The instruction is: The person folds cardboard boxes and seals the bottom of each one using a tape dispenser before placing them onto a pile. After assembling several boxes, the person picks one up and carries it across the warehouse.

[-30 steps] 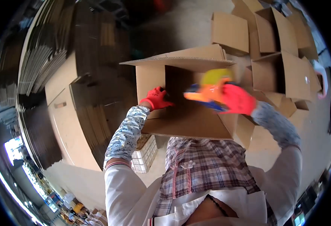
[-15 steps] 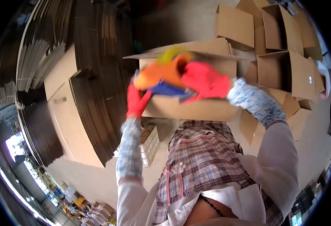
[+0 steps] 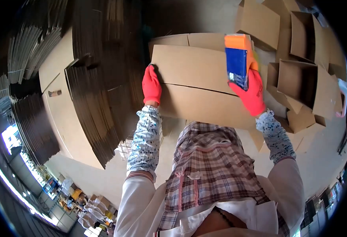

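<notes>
My right hand [image 3: 251, 94], in a red glove, grips an orange tape dispenser [image 3: 238, 58] with a blue side, holding it up over the right part of a brown cardboard box [image 3: 197, 103]. Something yellow-green shows behind the dispenser. The top panels of the box lie nearly level, with a dark seam running across between them. At the left end of the box, my left hand [image 3: 152, 87], also red-gloved, is closed on the panel's edge, its fingertips partly hidden.
Tall stacks of flat cardboard [image 3: 90, 106] stand to the left. Several opened boxes [image 3: 298, 79] are piled on the right. A white crate [image 3: 125, 149] sits on the floor, partly behind my left sleeve. Shelving and goods appear far off at lower left.
My hands have moved apart: the left to the box's left end, the right rightward with the dispenser, now turned upright. The box's top panels now cover its opening.
</notes>
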Action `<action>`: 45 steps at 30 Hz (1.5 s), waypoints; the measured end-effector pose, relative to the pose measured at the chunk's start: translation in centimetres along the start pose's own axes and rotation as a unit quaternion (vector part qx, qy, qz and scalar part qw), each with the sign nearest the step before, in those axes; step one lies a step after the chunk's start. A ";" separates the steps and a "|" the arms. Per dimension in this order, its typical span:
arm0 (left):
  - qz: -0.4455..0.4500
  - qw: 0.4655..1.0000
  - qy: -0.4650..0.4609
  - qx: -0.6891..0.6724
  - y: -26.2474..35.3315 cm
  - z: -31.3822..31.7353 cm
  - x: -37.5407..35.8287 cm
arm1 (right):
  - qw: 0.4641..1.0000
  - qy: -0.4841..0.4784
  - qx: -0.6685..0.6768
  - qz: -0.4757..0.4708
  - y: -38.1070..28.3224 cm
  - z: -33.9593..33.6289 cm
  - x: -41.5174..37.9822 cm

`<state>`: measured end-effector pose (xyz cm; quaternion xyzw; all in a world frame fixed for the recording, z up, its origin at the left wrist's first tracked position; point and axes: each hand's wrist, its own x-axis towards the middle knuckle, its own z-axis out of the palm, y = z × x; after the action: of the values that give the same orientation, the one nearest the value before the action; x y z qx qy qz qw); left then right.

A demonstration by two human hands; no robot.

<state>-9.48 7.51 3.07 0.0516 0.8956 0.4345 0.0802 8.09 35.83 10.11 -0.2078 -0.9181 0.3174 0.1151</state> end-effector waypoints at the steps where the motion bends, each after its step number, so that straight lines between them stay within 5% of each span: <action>1: -0.003 1.000 0.007 0.000 0.6 0.4 0.3 | 0.996 -0.052 0.049 -0.057 -1.5 -0.5 1.6; 4: 0.006 0.990 0.099 0.097 -0.4 1.9 0.1 | 0.946 -0.132 0.069 -0.287 -3.8 2.6 3.9; 6: -0.011 0.993 -0.016 -0.121 -7.9 1.7 0.5 | 0.882 -0.179 0.093 -0.426 -4.7 6.3 5.7; 7: -0.070 0.997 -0.016 0.006 -1.1 -0.5 -0.2 | 0.857 -0.163 0.068 -0.484 -5.4 7.2 6.5; 8: -0.128 0.983 -0.031 0.130 6.0 -2.7 -0.8 | 0.851 -0.163 0.084 -0.493 -5.9 7.9 7.0; 9: -0.067 0.955 -0.132 -0.258 -1.9 -3.6 -0.6 | 0.847 -0.157 0.091 -0.499 -6.0 8.4 7.2; 10: -0.080 0.967 -0.121 -0.209 1.2 -6.4 -0.6 | 0.848 -0.153 0.094 -0.499 -5.8 8.7 7.3; 11: 0.033 0.931 -0.182 -0.314 4.7 -8.2 0.3 | 0.846 -0.206 0.109 -0.480 -5.2 8.8 7.3; 13: 0.142 0.917 -0.263 -0.264 6.5 -11.0 -0.4 | 0.851 -0.176 0.070 -0.490 -5.3 8.9 7.2; 14: 0.213 0.920 -0.321 -0.074 7.6 -12.4 -0.2 | 0.849 -0.158 0.040 -0.503 -5.1 8.9 6.9; 19: 0.152 0.927 -0.335 -0.069 8.1 -12.1 -1.0 | 0.829 -0.180 -0.001 -0.530 -5.6 8.3 7.5; 23: 0.102 0.882 -0.356 -0.293 6.6 -11.5 -0.9 | 0.832 -0.284 0.089 -0.469 -6.3 6.2 6.0; 25: -0.058 0.911 -0.180 -0.366 8.1 -12.2 -1.9 | 0.822 -0.321 0.106 -0.458 -6.9 3.4 7.1; 27: -0.044 0.923 -0.038 -0.380 6.5 -13.6 -0.3 | 0.743 -0.561 0.188 -0.314 -6.8 0.7 8.5; 28: -0.035 0.942 0.090 -0.321 6.1 -12.8 0.7 | 0.741 -0.563 0.186 -0.315 -6.4 0.4 7.7; 29: 0.039 0.987 0.135 -0.081 4.1 -12.4 1.5 | 0.823 -0.464 0.174 -0.279 -5.9 0.3 6.5; 30: 0.111 0.965 0.169 0.165 0.8 -11.7 2.0 | 0.890 -0.354 0.161 -0.236 -5.7 0.3 5.6; 31: 0.120 0.941 0.146 0.282 -2.7 -10.3 2.8 | 0.887 -0.413 0.186 -0.090 -7.1 1.5 5.9; 32: 0.127 0.903 0.121 0.393 -6.2 -8.4 3.2 | 0.888 -0.411 0.185 -0.091 -7.7 2.8 5.7; 34: -0.015 0.948 -0.022 0.317 -10.5 -3.3 2.6 | 0.902 -0.378 0.173 -0.115 -8.4 5.3 4.8; 36: 0.008 0.995 -0.037 0.098 -15.1 0.7 0.4 | 0.910 -0.357 0.167 -0.128 -9.9 5.6 4.9; 38: -0.054 0.973 -0.169 0.145 -15.2 -0.7 1.2 | 0.917 -0.337 0.163 -0.139 -10.2 5.6 4.9; 39: -0.139 0.907 -0.220 0.332 -11.5 -2.8 1.3 | 0.907 -0.357 0.193 -0.111 -10.2 5.7 4.8; 40: -0.166 0.846 -0.171 0.477 -10.5 -3.4 1.0 | 0.897 -0.373 0.222 -0.084 -10.2 5.6 4.9; 41: -0.186 0.946 -0.168 0.204 -10.8 -4.6 1.0 | 0.888 -0.391 0.233 -0.065 -10.4 5.3 5.2; 42: -0.186 0.966 -0.160 -0.084 -11.2 -5.4 1.0 | 0.893 -0.381 0.232 -0.066 -10.4 5.6 5.4; 44: 0.040 0.994 -0.101 -0.010 -8.2 -2.0 -2.2 | 0.864 -0.448 0.193 -0.122 -9.9 6.5 4.9; 45: -0.093 0.978 -0.166 -0.090 -7.8 -2.0 -1.5 | 0.852 -0.482 0.189 -0.080 -11.2 5.7 5.6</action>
<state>-8.53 0.91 -1.68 0.0320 0.8280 0.4892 0.2722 -2.29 27.37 13.21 0.0714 -0.7940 0.5347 -0.2801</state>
